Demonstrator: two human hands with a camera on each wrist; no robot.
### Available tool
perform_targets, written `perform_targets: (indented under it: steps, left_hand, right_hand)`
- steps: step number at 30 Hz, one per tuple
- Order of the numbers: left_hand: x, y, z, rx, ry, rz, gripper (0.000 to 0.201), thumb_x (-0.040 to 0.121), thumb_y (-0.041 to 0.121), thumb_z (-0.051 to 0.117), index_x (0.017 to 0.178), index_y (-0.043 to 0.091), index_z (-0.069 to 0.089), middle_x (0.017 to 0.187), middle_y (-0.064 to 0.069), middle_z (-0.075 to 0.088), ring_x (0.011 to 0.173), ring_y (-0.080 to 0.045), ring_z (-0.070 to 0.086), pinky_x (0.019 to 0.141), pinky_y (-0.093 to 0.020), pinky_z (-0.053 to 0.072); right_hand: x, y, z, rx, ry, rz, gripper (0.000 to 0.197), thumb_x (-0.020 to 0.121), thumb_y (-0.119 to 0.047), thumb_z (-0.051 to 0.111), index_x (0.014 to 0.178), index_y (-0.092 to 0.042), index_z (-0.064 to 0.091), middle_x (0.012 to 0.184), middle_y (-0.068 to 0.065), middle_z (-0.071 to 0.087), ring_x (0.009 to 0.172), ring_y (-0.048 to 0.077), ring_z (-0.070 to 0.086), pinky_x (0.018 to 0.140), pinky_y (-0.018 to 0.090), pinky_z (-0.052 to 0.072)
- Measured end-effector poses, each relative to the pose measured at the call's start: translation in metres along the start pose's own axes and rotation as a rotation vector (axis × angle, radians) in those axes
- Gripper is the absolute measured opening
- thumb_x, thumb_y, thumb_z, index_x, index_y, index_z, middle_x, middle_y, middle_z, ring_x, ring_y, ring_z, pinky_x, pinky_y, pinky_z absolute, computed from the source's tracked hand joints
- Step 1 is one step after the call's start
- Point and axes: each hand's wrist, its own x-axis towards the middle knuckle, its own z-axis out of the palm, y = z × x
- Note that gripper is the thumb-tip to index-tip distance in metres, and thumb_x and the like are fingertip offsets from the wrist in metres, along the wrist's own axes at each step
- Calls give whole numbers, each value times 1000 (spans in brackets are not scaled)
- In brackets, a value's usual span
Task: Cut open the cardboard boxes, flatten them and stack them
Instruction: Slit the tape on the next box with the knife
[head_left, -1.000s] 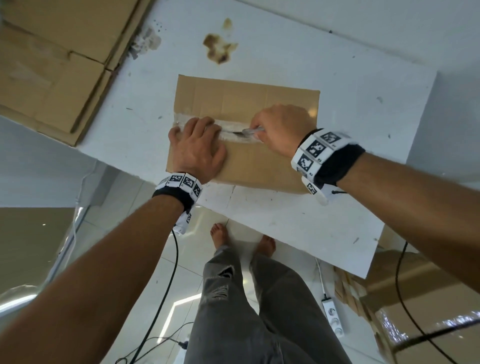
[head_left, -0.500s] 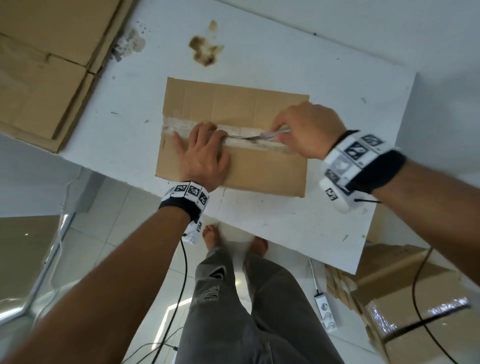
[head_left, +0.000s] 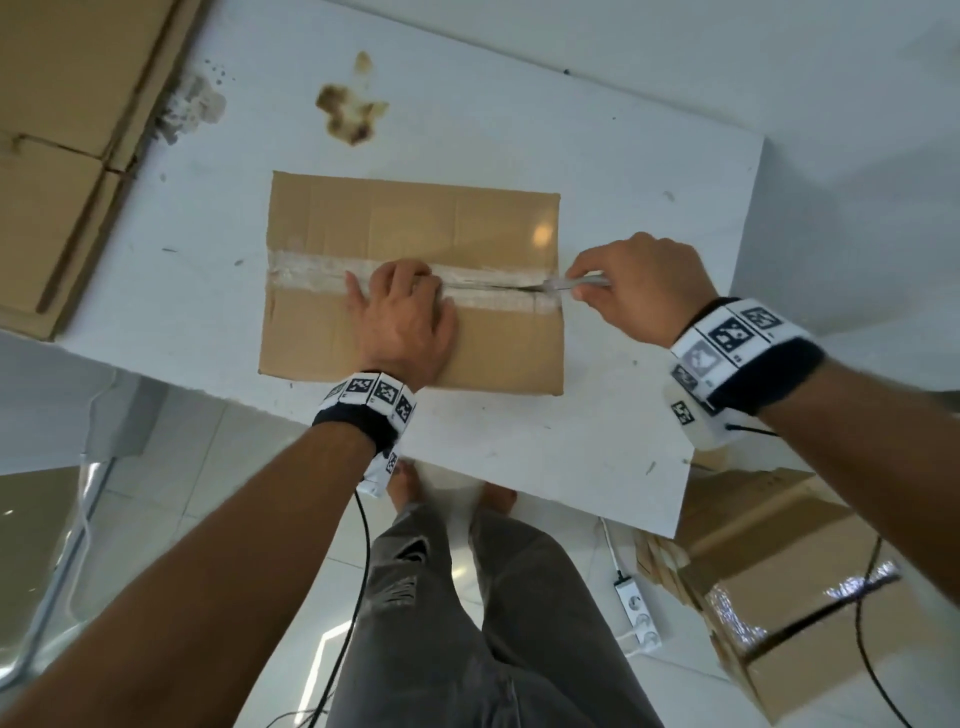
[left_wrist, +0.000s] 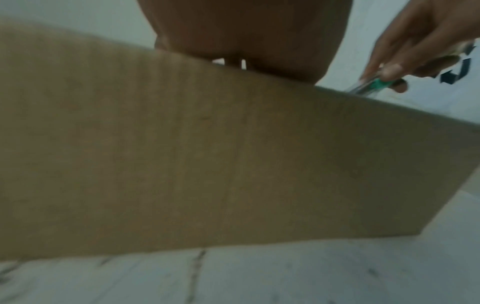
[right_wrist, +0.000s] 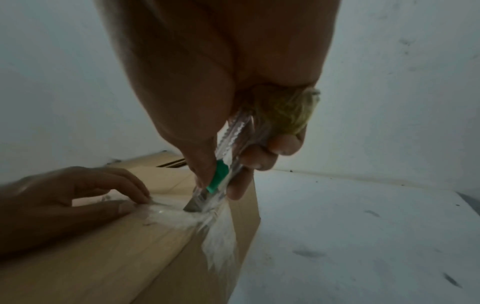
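White table (head_left: 597, 156) carries the cardboard box (head_left: 415, 218) w/ left hand (head_left: 402, 322) flat on top, fingers straight, prob. to pin it while right hand (head_left: 631, 291) grips the cutter (right_wrist: 221, 179) at the tape seam's (head_left: 311, 273) right end.

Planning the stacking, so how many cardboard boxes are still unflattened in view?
2: one taped box on the white table, one box on the floor at lower right. More may sit out of frame.

The knife (head_left: 574, 283) has cut rightward to the box (head_left: 415, 228) edge.
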Motion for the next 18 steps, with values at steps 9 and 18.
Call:
perform_targets:
  steps: [9,18]
  left_hand:
    - [6,25,4,80,-106,99,46,96,58,43,119,22,59,132,-3,52,133,-28,41,115,-68,25]
    - [15,13,16,5,39,101,47,96,56,43,91,12,57,107,-9,59,112,-35,48,105,-61,34]
  right_hand:
    - [-2,33,-4,30,-19,54,18,99,-44,57,108,-38,71,92,1,67,74,24,59,64,31,39]
    - [-14,53,11,344,-44,137,22,96,-42,62,112,-35,75,97,-8,73,93,17,66,85,39,55]
